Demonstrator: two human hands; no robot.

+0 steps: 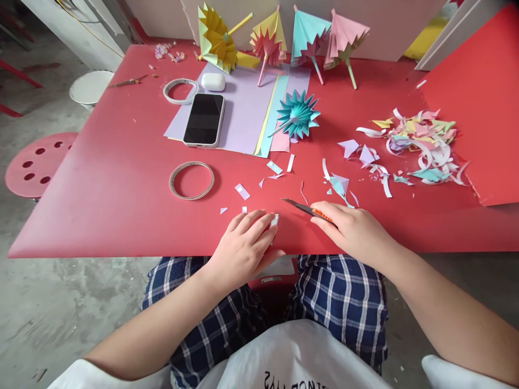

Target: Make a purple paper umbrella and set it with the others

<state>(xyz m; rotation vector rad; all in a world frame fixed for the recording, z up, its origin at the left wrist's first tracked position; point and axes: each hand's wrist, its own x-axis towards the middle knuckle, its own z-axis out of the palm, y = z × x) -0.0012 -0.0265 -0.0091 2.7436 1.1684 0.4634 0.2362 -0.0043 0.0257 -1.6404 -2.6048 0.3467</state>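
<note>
As hands [251, 240] [351, 227] flank blade [298, 205], paper [274, 220] seemingly beneath left

Hidden and cropped
Left hand [248, 242] partly covers a pale strip [274, 220]; right edge crops the red sheet [482, 113].

Red table [121, 129] over a grey floor [60, 313]
Pink, holed stool [44, 165] at far left; pale wall [389, 27] across the frame's top.

Phone [204, 120], dark screen, lying flat left of center; white earbud case [213, 82] just beyond. Small beads [164, 52] far left. Pink holed stool [44, 165] at left, white round-topped object [91, 86] farther back. Four paper umbrellas [310, 29] far side.
</note>
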